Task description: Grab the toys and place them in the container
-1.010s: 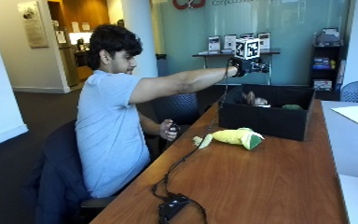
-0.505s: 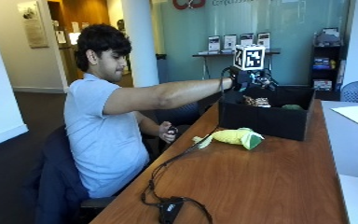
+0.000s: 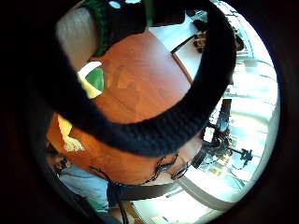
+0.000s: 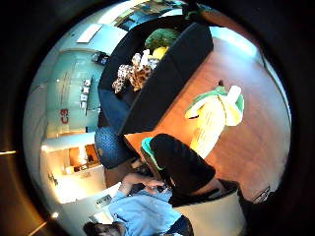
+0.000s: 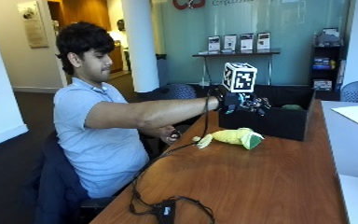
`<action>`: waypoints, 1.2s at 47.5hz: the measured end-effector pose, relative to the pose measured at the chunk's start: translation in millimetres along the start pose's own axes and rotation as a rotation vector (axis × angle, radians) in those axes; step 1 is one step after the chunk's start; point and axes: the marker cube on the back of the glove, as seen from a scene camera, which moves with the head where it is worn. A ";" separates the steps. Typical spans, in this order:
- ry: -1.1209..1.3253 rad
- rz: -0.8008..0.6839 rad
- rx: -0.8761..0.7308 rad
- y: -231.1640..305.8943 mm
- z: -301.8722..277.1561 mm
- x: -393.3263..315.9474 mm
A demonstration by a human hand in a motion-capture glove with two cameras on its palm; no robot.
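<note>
a seated person's gloved right hand (image 5: 240,101) hovers above the yellow-green plush toy (image 5: 231,137) lying on the wooden table (image 5: 259,182), just beside the black container (image 5: 278,122); whether its fingers are spread cannot be told. a spotted toy (image 4: 132,76) lies inside the container.

In the outside view the gloved right hand (image 5: 238,101) is largely masked at centre frame, so its fingers cannot be made out. The black container (image 5: 272,122) is cut across by that hand, and its contents are mostly hidden behind its front wall; only a green scrap shows at the rim. In the little finger side palm view the yellow-green plush toy (image 3: 93,79) is mostly covered by a black strap. The surface (image 5: 253,186) is cropped at the lower edge.
</note>
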 end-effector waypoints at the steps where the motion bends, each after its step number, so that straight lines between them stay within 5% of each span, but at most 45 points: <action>1: -0.005 0.003 0.004 1.2 1.6 -0.2; 33: -0.049 0.004 0.016 18.0 21.1 8.8; 46: 0.064 -0.517 -0.121 12.1 57.1 2.6; 57: 0.203 -0.777 -0.120 -15.2 106.8 -15.1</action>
